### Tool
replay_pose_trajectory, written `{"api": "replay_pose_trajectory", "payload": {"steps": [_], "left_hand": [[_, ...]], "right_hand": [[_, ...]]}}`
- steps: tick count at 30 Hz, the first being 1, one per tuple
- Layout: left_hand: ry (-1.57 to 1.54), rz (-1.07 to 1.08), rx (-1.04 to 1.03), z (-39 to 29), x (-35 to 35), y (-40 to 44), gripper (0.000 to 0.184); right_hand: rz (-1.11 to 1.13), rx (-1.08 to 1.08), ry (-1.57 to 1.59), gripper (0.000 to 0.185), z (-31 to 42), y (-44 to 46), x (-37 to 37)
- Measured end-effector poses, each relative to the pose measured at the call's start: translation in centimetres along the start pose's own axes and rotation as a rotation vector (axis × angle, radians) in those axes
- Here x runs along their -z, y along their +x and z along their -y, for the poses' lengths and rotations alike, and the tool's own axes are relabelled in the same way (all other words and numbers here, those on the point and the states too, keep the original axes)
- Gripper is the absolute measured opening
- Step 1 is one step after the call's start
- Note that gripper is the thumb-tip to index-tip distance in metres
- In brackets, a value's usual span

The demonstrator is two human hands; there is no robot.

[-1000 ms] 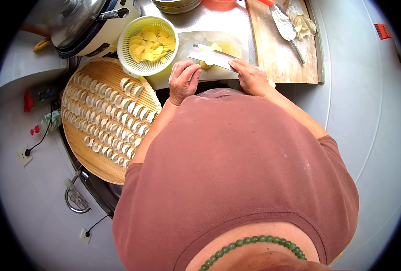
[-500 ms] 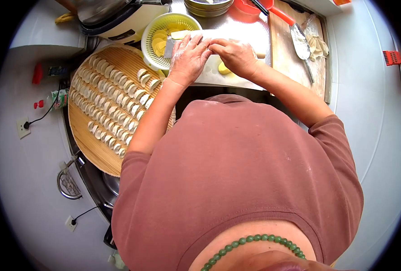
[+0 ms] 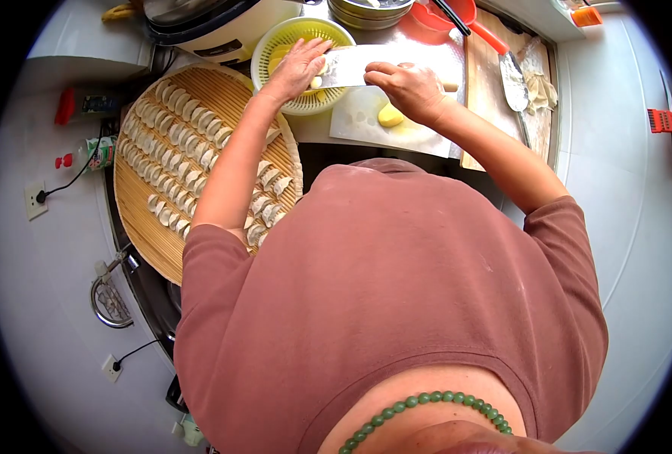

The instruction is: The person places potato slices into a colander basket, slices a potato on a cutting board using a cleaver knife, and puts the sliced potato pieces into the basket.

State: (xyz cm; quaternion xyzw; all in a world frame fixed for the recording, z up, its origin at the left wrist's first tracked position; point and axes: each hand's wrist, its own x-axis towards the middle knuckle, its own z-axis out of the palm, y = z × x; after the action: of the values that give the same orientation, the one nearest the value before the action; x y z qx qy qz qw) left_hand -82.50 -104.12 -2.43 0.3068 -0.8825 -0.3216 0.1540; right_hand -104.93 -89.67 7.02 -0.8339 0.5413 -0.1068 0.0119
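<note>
My right hand [image 3: 410, 91] is wrapped round the handle of a cleaver [image 3: 351, 66], whose broad blade points left over the rim of a green colander [image 3: 266, 83]. My left hand [image 3: 298, 69] lies at the blade's far end with fingers stretched out, above the colander. Yellow slices, which look like potato, show in the colander and under my left fingers. Below the blade, a white cutting board [image 3: 351, 121] bears a yellow potato piece [image 3: 390, 115].
Left of me stands a round bamboo tray [image 3: 143, 227] with rows of dumplings. A rice cooker [image 3: 238, 34], metal bowls [image 3: 370, 15] and a red strainer [image 3: 430, 26] stand behind. A floury scoop [image 3: 514, 83] lies on a wooden board [image 3: 483, 113] at right.
The cleaver has come up off the cutting board and moved over the colander's edge. My left hand has slid left along the blade, over the colander, and its fingers have spread.
</note>
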Motion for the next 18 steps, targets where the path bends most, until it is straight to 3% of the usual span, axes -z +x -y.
{"api": "replay_pose_trajectory", "payload": {"steps": [3, 4, 7, 8, 11, 12, 15, 18], "left_hand": [[0.007, 0.025, 0.067, 3.3, 0.4, 0.5, 0.046], [0.134, -0.119, 0.07, 3.8, -0.1, 0.4, 0.04], [-0.021, -0.256, 0.112, 3.4, 1.2, 0.5, 0.029], [-0.064, -0.345, 0.201, 1.9, 1.5, 0.5, 0.016], [-0.453, -0.205, 0.099, -3.4, 2.6, -0.3, 0.016], [-0.267, -0.147, -0.094, -4.9, 2.9, -0.7, 0.018], [-0.314, -0.017, 0.016, -7.0, 2.2, -1.6, 0.017], [-0.236, -0.119, -0.103, -4.8, 1.6, -1.4, 0.014]], "right_hand": [[-0.051, 0.016, 0.014, 0.016, -0.7, -1.6, -0.2], [-0.078, 0.024, 0.017, 0.015, -0.9, -2.1, -0.4], [-0.129, -0.019, 0.023, 0.014, -0.9, -3.4, -0.2], [-0.148, -0.021, 0.002, 0.014, -1.0, -3.4, -0.4], [-0.09, -0.043, -0.017, 0.014, -1.1, -3.0, -0.9], [-0.082, -0.042, -0.031, 0.014, -1.0, -2.9, -0.8], [-0.064, -0.024, -0.059, 0.016, -0.6, -2.2, -0.1], [-0.044, -0.017, -0.056, 0.016, -0.5, -2.2, 0.6]]}}
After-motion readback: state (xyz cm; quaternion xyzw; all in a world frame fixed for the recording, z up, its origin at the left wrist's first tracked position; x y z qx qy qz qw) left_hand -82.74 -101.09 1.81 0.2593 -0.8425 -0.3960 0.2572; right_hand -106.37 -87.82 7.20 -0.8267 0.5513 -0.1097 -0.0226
